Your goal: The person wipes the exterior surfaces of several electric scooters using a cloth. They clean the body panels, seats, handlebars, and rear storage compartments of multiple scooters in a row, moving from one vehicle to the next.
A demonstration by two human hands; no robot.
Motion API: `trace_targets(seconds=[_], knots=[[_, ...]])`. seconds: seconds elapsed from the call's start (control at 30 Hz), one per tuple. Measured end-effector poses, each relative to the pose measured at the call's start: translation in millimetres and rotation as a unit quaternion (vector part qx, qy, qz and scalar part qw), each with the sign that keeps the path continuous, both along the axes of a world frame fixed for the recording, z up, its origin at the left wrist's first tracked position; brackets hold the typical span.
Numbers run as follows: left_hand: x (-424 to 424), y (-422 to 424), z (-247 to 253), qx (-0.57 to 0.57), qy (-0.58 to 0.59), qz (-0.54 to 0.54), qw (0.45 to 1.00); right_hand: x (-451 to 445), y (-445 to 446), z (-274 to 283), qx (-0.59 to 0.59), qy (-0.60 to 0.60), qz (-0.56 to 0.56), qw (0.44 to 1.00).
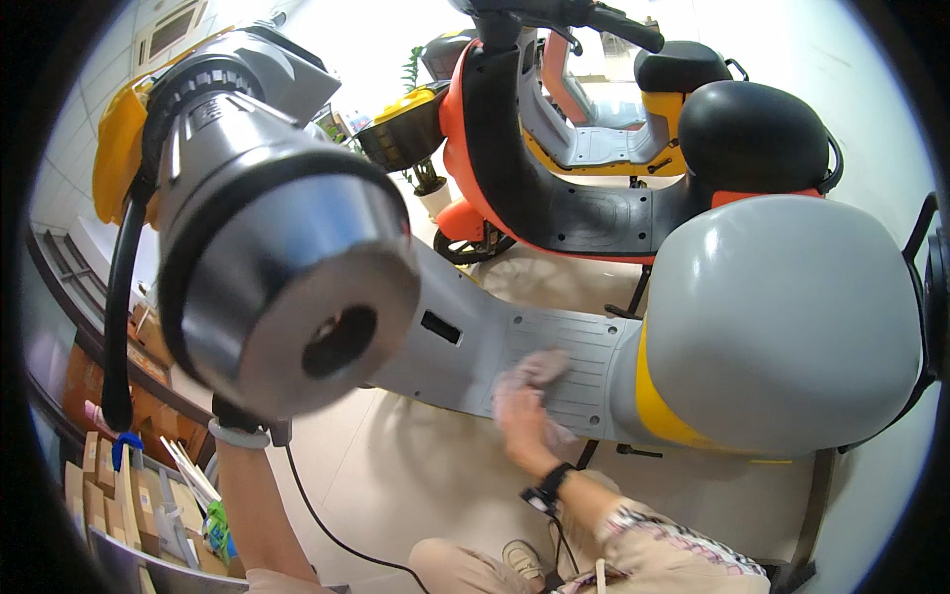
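Note:
My right hand, blurred, presses a pale pinkish cloth against the ribbed grey footboard of an electric scooter. A black band with a small device is strapped round that wrist. My left forearm, with a pale ring round the wrist, reaches up behind the scooter's handlebar grip. The left hand itself is hidden behind the grip, so I cannot tell its hold. The grip's round end, with a dark hole, looms close to the camera. Beside it hangs a black brake lever.
The scooter's grey seat fills the right side. Behind stands an orange scooter with a black seat, and a yellow-and-grey one farther back. Cardboard pieces fill a bin at lower left. A black cable hangs near my legs.

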State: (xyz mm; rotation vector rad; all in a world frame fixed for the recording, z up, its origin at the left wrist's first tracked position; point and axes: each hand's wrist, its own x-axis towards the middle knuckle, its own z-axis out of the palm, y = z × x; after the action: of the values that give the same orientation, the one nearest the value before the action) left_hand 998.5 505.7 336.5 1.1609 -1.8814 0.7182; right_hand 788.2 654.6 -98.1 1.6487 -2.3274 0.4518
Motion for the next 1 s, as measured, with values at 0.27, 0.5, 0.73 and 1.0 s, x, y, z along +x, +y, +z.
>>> trace_targets(seconds=[0.27,0.5,0.73,1.0], knots=[[33.6,8.3,25.7,-0.029,-0.050,-0.031,0.998,50.0,-21.2,42.4,0.046,-0.074,0.160,0.983],[26.5,21.5,32.5,-0.024,-0.018,0.011,0.999,-40.4,78.5,69.3,0.065,-0.115,0.029,0.991],[-80.4,137.8,-131.1,0.216,-0.029,-0.364,0.905,-76.9,94.8,188.6,-0.159,-0.437,0.160,0.871],[-147.2,193.4,-247.6,0.618,0.495,-0.419,0.444,-60.5,139.5,264.5,-0.048,-0.190,0.220,0.956]])
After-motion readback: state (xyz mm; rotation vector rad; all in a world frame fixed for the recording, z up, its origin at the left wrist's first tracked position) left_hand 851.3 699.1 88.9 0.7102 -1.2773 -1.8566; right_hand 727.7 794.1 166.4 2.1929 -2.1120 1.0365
